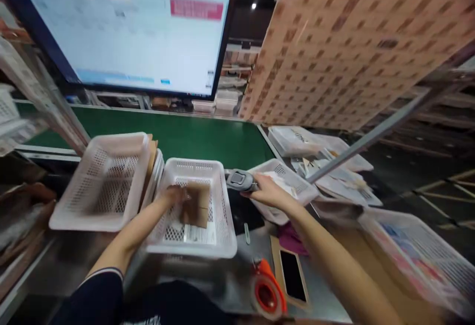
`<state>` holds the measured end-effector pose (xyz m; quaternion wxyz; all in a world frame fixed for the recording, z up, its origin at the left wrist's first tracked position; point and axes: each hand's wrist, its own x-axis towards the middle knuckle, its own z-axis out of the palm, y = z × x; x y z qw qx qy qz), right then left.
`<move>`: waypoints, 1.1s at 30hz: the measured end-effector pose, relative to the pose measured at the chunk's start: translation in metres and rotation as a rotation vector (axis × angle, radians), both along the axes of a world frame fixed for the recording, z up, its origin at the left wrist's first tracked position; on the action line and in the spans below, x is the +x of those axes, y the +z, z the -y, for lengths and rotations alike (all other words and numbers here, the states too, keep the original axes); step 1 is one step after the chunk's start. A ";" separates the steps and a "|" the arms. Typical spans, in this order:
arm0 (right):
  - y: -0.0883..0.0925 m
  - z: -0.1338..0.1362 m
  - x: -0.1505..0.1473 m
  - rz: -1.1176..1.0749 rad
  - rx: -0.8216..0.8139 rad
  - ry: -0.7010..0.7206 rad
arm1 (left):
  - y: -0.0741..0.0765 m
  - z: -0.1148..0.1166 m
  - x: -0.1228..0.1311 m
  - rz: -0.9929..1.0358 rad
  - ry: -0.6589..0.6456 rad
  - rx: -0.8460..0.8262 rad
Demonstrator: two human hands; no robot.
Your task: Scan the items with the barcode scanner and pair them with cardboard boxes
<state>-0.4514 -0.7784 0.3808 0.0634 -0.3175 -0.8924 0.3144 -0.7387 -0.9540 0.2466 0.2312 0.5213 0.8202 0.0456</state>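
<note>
In the middle of the bench stands a white perforated basket (230, 236) holding a brown cardboard packet (199, 199) and a white printed slip (200, 233). My left hand (176, 195) reaches into this basket at the packet's left edge; its fingers are blurred, and its grip cannot be made out. Just right of the basket, my right hand (265, 190) is closed around a grey handheld device (240, 180), which looks like a scanner. Behind that hand a second white basket (300, 186) sits tilted, with white papers inside.
A white basket (70, 216) stands at left beside cardboard pieces. An orange tape dispenser (272, 278), a phone (293, 274) and a small cutter (247, 233) lie at front right. Behind are a green belt (178, 132) and a monitor (141, 43). A metal bar (356, 144) slants across the right.
</note>
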 end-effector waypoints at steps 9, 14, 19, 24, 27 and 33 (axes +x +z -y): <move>-0.043 0.097 -0.020 0.499 0.047 0.332 | 0.013 0.010 -0.021 0.124 0.212 0.390; -0.048 0.118 -0.041 0.705 -0.003 0.465 | 0.035 0.047 -0.017 0.708 0.364 0.831; -0.050 0.128 -0.044 0.659 -0.055 0.476 | 0.037 0.092 -0.012 1.437 0.575 0.915; -0.035 0.139 -0.038 0.477 0.005 0.407 | 0.034 0.102 -0.008 1.784 0.784 0.789; -0.015 0.144 -0.039 0.205 0.002 0.307 | 0.034 0.095 -0.004 1.847 0.799 0.731; 0.004 0.144 -0.048 -0.064 -0.028 0.242 | 0.022 0.088 0.005 1.584 0.619 0.782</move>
